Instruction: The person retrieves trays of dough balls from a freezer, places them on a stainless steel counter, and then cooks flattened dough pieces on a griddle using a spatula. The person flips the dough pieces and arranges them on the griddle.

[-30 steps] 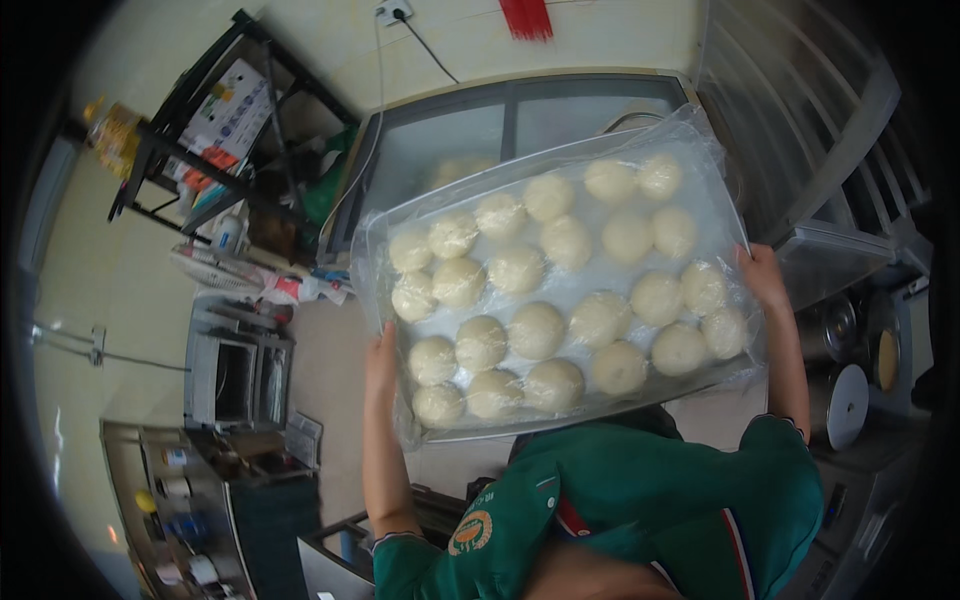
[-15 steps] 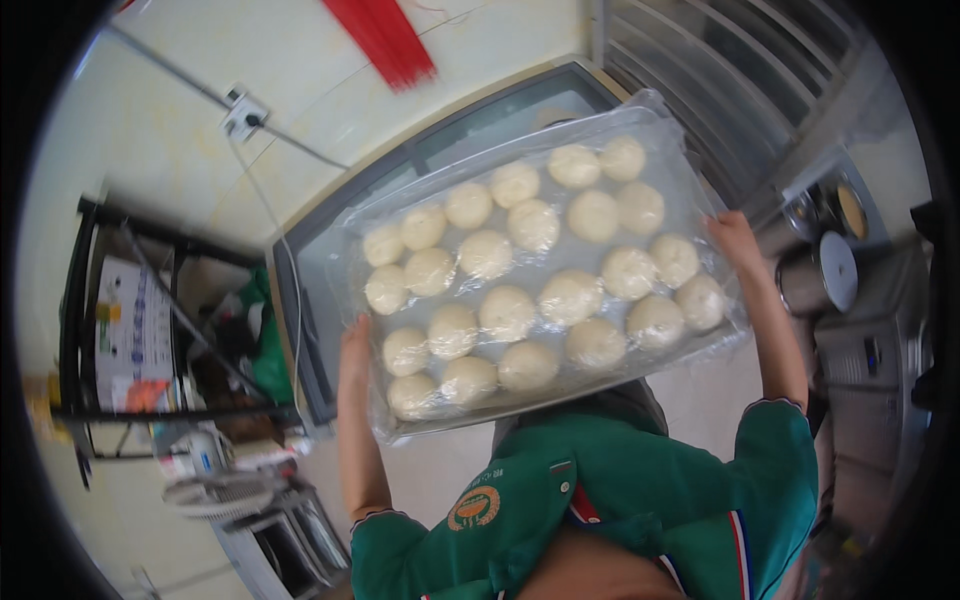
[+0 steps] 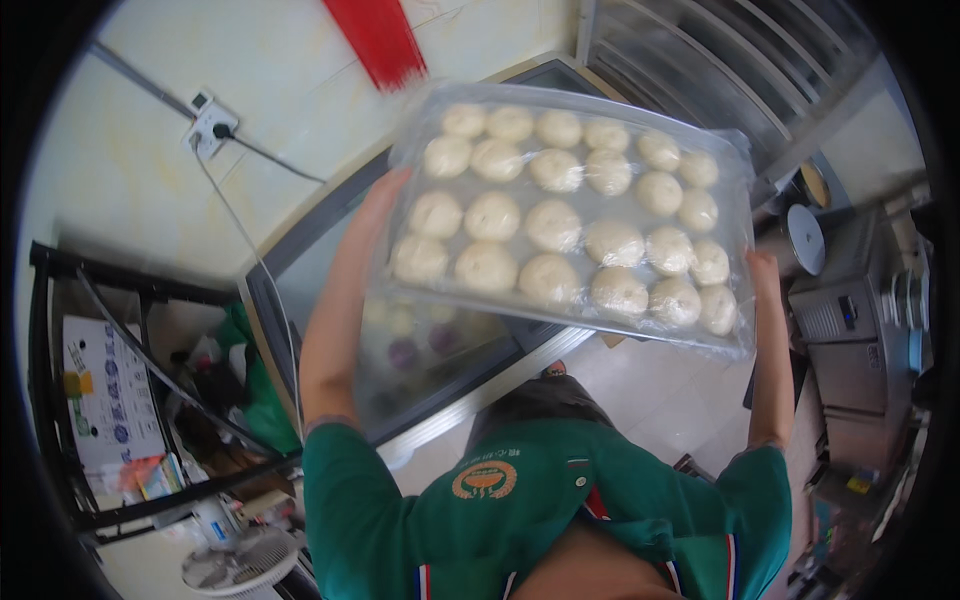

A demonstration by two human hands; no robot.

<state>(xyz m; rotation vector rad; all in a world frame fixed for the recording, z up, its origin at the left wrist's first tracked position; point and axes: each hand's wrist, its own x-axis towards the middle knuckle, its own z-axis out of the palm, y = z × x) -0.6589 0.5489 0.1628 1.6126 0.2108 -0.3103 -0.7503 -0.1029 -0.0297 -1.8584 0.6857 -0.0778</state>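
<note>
I hold a wide metal tray (image 3: 480,187) in front of me by its two short sides. Rows of round white dough buns (image 3: 553,225) lie on it under clear plastic wrap, which shines and overhangs the edges. My left hand (image 3: 390,190) is at the tray's left end, its fingers mostly hidden behind the wrap. At the right end my right hand (image 3: 763,268) grips the lower part of the side. The tray slopes down toward the right. Beneath it stands a glass-topped chest freezer (image 3: 335,260), with pale and purple round pieces (image 3: 402,353) showing through the glass.
On the left is a black shelf rack (image 3: 170,280) with a white box (image 3: 112,390) and a green bag (image 3: 265,385). A fan (image 3: 240,560) stands below it. A cable runs from the wall socket (image 3: 212,130) down past the freezer. Steel equipment (image 3: 845,350) lines the right side.
The tray's left end has risen and its right end has dropped, so its slope has reversed. Both hands moved with it. More of the freezer's glass now shows at lower left.
</note>
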